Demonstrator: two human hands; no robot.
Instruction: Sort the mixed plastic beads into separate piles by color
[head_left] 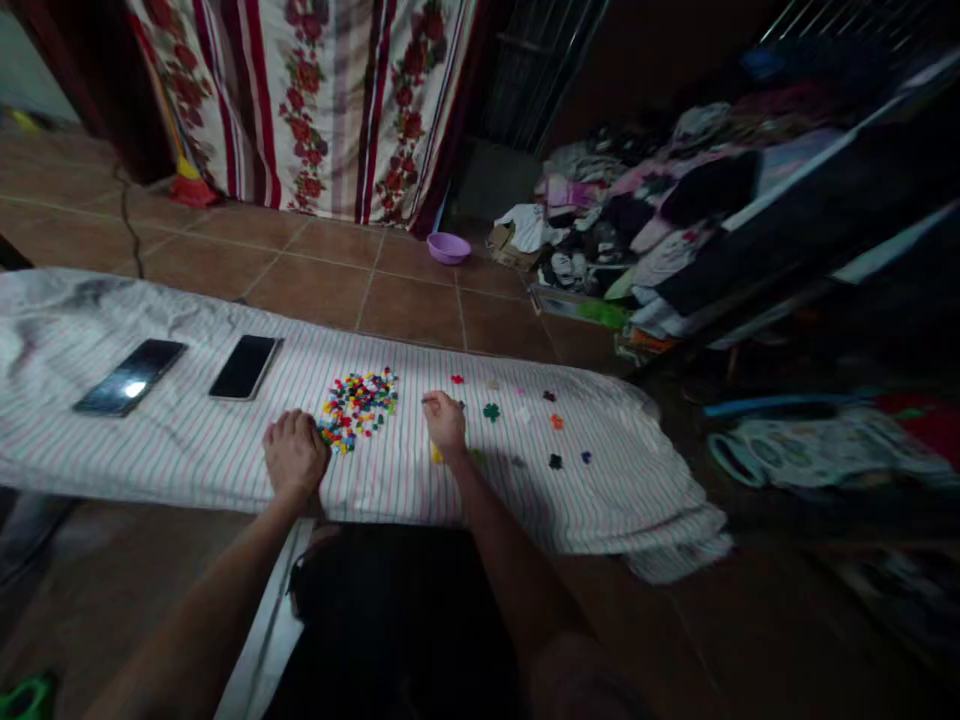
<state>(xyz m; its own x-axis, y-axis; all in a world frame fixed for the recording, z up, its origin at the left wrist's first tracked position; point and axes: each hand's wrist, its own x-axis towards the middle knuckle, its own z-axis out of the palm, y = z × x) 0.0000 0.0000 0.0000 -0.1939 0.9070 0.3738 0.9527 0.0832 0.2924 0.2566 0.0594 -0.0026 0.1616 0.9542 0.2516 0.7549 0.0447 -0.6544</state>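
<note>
A heap of small multicoloured beads or brick-like pieces (358, 405) lies on a striped cloth (390, 480). My left hand (296, 455) rests palm down on the cloth at the heap's left edge, its fingers lying loosely with nothing visible in them. To the right of the heap, my right hand (446, 425) is closed in a pinch over the cloth; anything between the fingertips is too small to make out. Around it are small coloured clusters, among them a green one (491, 411), an orange one (556, 422), a red one (457, 379) and a partly hidden yellow one (437, 454).
Two phones (246, 367) (131, 378) lie at the left of the cloth. Past the far edge, a purple basin (448, 248) stands on the tiled floor before a floral curtain (307, 100). Piled clothes (637, 200) fill the right side.
</note>
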